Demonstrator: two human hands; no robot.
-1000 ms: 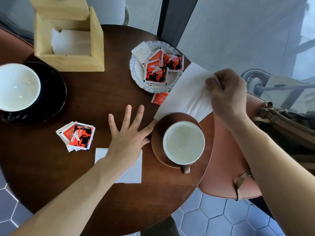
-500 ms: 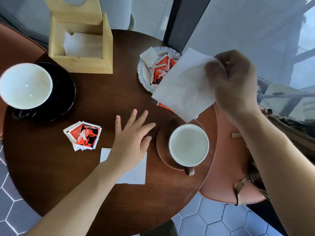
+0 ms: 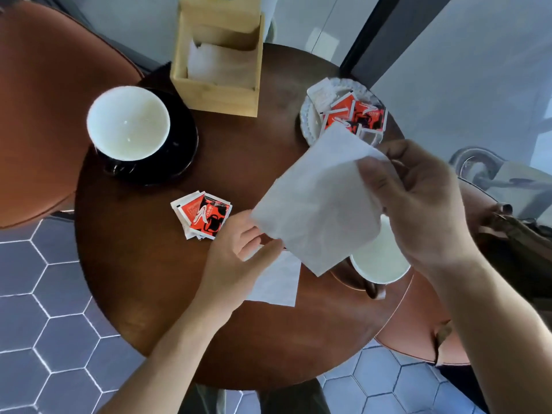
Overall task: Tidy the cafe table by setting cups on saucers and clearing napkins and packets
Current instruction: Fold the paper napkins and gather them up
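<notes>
— What's changed on the cafe table [image 3: 155,264] since half a second ago?

— The right hand [image 3: 418,210] has carried its white napkin [image 3: 319,204] nearer and lower. It pinches the sheet's upper edge between thumb and fingers, and the napkin now hangs over the brown saucer [image 3: 346,274] and hides part of the white cup [image 3: 380,261] there.

— And the left hand [image 3: 239,255]?

— It lay flat with fingers spread before. Now the fingers have curled at the corner of the second napkin [image 3: 277,279], which lies on the wood; whether they actually grip it I cannot tell.

— The rest?

— Unmoved: the loose red packets [image 3: 204,215] near the middle, the black saucer [image 3: 182,144] with its cup [image 3: 128,124], more packets on the white plate [image 3: 307,121], the wooden napkin holder [image 3: 218,70] at the far edge.
</notes>
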